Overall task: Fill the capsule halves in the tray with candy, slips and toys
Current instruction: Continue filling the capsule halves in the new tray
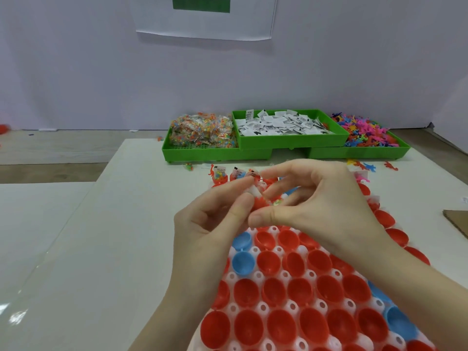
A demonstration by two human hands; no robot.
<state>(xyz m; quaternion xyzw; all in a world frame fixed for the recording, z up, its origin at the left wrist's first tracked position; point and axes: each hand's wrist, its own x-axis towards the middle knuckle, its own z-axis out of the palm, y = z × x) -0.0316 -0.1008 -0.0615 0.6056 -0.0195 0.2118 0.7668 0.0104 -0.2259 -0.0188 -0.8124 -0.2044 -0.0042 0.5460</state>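
Note:
A white holed tray holds many open red capsule halves and a few blue ones. Both hands meet above its far part. My left hand pinches a white slip between thumb and fingers. My right hand pinches a red capsule half with a candy packet at its mouth. Filled halves with slips and toys sticking out stand in the far row.
Three green bins at the back hold candy packets, white slips and colourful toy figures. Loose toys lie on the white mat. A cardboard piece sits at the right edge.

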